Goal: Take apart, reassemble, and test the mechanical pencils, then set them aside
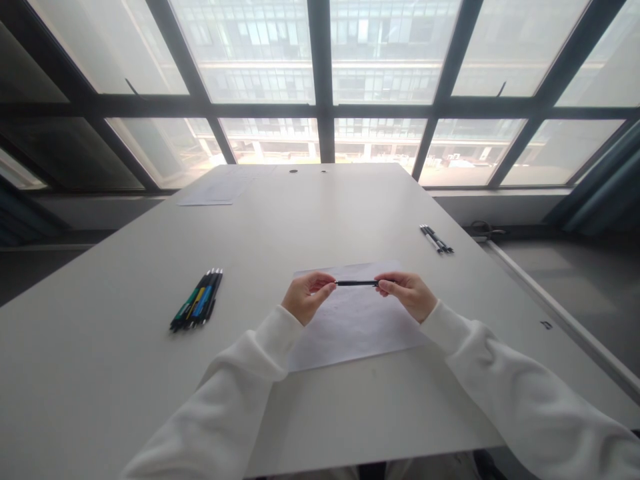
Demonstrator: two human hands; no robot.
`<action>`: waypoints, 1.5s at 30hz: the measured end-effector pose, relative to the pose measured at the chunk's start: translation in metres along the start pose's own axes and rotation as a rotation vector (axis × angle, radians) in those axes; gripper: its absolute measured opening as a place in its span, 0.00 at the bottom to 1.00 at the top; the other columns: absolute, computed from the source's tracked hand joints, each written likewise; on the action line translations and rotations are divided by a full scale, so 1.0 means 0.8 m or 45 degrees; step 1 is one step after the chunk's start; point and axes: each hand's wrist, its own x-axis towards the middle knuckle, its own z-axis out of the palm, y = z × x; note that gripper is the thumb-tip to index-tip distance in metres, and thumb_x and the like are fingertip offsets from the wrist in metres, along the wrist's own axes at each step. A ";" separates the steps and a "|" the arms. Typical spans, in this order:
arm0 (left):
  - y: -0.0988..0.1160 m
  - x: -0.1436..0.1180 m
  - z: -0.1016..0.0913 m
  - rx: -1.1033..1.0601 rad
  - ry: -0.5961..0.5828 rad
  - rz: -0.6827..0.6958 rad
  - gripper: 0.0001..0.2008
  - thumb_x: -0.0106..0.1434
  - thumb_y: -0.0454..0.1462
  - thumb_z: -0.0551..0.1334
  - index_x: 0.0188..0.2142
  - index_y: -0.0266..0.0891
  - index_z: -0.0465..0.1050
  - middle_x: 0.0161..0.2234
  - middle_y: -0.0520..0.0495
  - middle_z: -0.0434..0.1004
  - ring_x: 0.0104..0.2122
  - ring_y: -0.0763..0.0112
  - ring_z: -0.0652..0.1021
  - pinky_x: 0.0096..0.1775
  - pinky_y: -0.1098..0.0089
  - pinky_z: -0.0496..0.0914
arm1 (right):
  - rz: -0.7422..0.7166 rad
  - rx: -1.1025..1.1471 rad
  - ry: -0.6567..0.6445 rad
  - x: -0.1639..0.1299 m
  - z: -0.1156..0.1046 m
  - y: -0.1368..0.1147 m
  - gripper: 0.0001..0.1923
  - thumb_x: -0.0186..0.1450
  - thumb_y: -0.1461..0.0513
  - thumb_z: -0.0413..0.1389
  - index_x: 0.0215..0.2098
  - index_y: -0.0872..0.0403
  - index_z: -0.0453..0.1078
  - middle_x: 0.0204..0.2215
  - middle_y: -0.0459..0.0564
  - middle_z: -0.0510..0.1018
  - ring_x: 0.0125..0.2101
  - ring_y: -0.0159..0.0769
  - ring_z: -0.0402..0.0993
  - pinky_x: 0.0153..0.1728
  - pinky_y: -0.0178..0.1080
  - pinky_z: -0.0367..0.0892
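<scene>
A black pen (357,283) lies level between my two hands, above a sheet of white paper (350,333). My left hand (307,295) pinches its left end, where the tip seems to be, between thumb and fingers. At the right end my right hand (407,293) grips the pen the same way. The fingers cover both of its ends in part. To the left of my left hand, a bundle of several pens (197,300) in black, green, yellow and blue lies on the white table (150,373).
Several black and white pens (436,239) lie near the table's right edge. Further sheets of paper (215,187) rest at the far left corner. Two small round objects (293,171) are at the far end, before large windows. A small dark mark (546,325) shows at the right edge.
</scene>
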 end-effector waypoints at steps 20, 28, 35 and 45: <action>-0.003 0.002 0.001 -0.072 0.010 0.017 0.09 0.51 0.39 0.64 0.30 0.35 0.69 0.27 0.49 0.73 0.29 0.72 0.74 0.34 0.71 0.70 | -0.024 -0.016 -0.014 0.000 0.000 0.000 0.16 0.53 0.54 0.59 0.34 0.58 0.72 0.24 0.50 0.75 0.25 0.32 0.68 0.29 0.38 0.65; -0.005 0.001 0.000 -0.065 0.006 -0.001 0.11 0.50 0.40 0.65 0.32 0.35 0.70 0.28 0.47 0.74 0.29 0.70 0.75 0.34 0.70 0.70 | 0.008 0.034 -0.004 -0.001 0.004 -0.005 0.16 0.51 0.54 0.61 0.32 0.57 0.71 0.23 0.49 0.75 0.24 0.31 0.68 0.29 0.38 0.64; -0.006 0.001 0.000 0.001 -0.009 -0.009 0.10 0.52 0.40 0.63 0.31 0.36 0.71 0.28 0.47 0.75 0.30 0.69 0.75 0.34 0.70 0.70 | 0.016 0.033 -0.006 -0.002 0.004 -0.005 0.15 0.52 0.55 0.60 0.32 0.57 0.69 0.23 0.48 0.75 0.24 0.31 0.68 0.29 0.37 0.64; -0.003 0.001 0.000 -0.003 0.011 -0.005 0.11 0.50 0.39 0.64 0.33 0.36 0.71 0.28 0.47 0.74 0.30 0.70 0.75 0.33 0.70 0.70 | 0.030 0.034 -0.006 -0.001 0.005 -0.007 0.15 0.51 0.55 0.61 0.32 0.58 0.69 0.23 0.49 0.75 0.24 0.31 0.68 0.29 0.37 0.64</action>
